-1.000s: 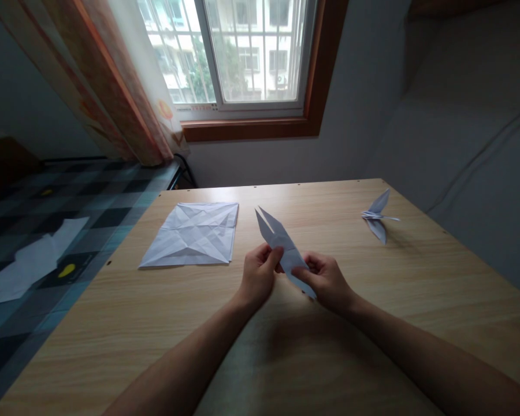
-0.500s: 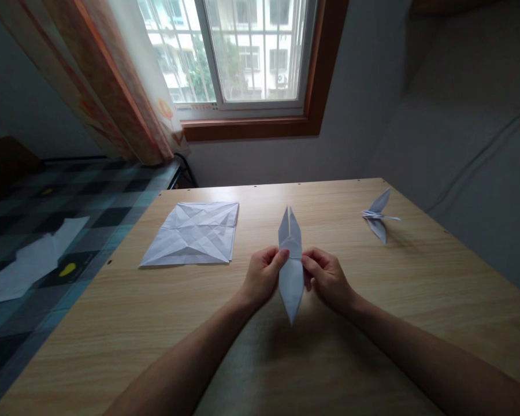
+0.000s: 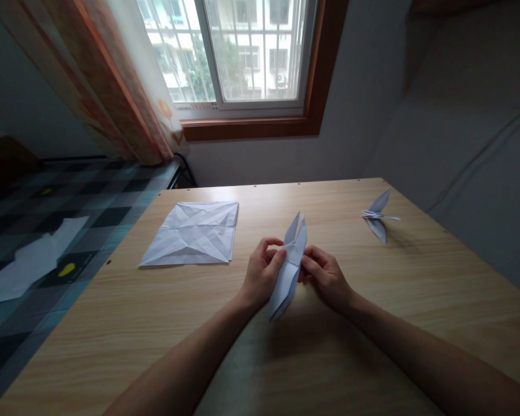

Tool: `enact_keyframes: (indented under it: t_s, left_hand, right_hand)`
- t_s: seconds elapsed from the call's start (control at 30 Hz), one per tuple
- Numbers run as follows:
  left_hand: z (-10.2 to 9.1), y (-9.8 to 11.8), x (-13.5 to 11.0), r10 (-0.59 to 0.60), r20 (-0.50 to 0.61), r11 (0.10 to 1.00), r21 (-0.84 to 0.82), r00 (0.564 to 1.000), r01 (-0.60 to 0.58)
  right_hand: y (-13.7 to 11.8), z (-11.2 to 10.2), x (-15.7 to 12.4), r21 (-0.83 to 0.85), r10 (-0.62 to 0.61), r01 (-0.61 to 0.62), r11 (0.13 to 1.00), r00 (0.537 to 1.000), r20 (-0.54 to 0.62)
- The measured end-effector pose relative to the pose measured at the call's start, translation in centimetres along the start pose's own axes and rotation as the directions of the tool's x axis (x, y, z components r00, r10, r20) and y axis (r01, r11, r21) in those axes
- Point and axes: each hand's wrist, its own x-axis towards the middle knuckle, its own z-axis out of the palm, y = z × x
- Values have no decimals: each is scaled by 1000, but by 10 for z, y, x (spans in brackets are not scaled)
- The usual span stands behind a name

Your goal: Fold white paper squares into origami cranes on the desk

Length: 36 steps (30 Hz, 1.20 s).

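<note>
- Our left hand (image 3: 263, 273) grips the folded paper (image 3: 286, 278) along its left edge, thumb on top.
- Our right hand (image 3: 329, 277) has its thumb and fingers closed at the paper's right edge.
- We hold this paper tilted above the table (image 3: 156, 329), its two split points facing the window (image 3: 255, 55).
- To our left lies a creased square of paper (image 3: 195, 236), well apart from a paper bird (image 3: 376, 215) on our right.

Daylight from 1 barred window (image 3: 260, 69) lights a wooden table (image 3: 112, 323) beside a checked bed (image 3: 130, 180)
</note>
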Motion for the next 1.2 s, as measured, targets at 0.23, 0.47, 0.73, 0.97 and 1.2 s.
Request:
enact_keyframes:
  t_s: [0.23, 0.47, 0.73, 0.97, 1.2]
  left_hand:
    - [0, 0, 0, 70, -57, 989, 132, 996, -62]
    - [1, 4, -5, 278, 56, 854, 442, 959, -273]
    - [1, 4, -10, 314, 268, 820, 407, 911, -403]
    - [1, 0, -5, 119, 178, 982, 125, 977, -143]
    - [-1, 0, 1, -48, 112, 977, -201, 992, 70]
  right_hand:
    - [6, -2, 0, -43, -21, 22, 999, 1000, 11]
    - [4, -1, 0, -82, -75, 74, 994, 997, -15]
    - [7, -3, -2, -125, -94, 70, 990, 977, -192]
    - [4, -2, 2, -16, -56, 55, 998, 990, -132]
    - [5, -3, 7, 129, 30, 0, 992, 972, -232]
